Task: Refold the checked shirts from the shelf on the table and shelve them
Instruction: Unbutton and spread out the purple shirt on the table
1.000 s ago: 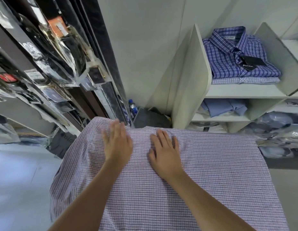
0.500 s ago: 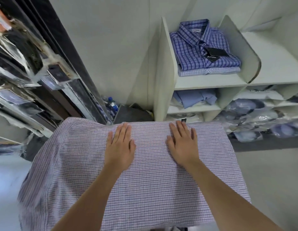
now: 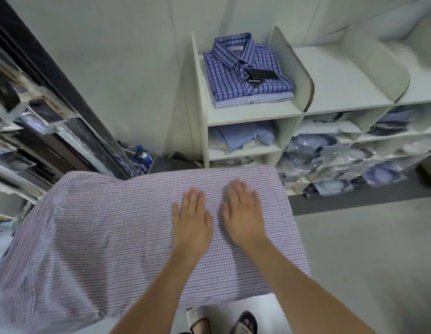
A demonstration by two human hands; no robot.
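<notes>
Cloth covers the whole counter in front of me: a checked shirt (image 3: 113,237) in a fine lilac and white weave, spread flat on top. It drapes over the edges at 9 o'clock and 7 o'clock, so the counter shows only as a boxy shape underneath. The fabric lies smooth, with one seam line running along its far side.

Both hands are released, palms down and fingers straight, pressing flat on the shirt. The left hand (image 3: 192,220) and right hand (image 3: 243,213) lie just beside each other without touching, towards 2 o'clock on the cloth, fingertips pointing to 12 o'clock.

At 1 o'clock stands a pale shelf (image 3: 253,114) of flat boards with rounded dividers. Its top left compartment holds a folded blue checked shirt (image 3: 233,68), collar up, with a black card tag (image 3: 260,77) lying on its front. It rests on a paler checked shirt (image 3: 253,100), also folded. In the compartment below lies a plain blue shirt (image 3: 243,136), loosely rumpled. Glossy plastic-bagged shirts (image 3: 330,150) fill the lower compartments out to 3 o'clock.

A dark rack (image 3: 65,116) of shiny wrapped goods slants along 10 o'clock. A blue-capped bottle (image 3: 143,156) stands on the floor between the rack and the shelf.
</notes>
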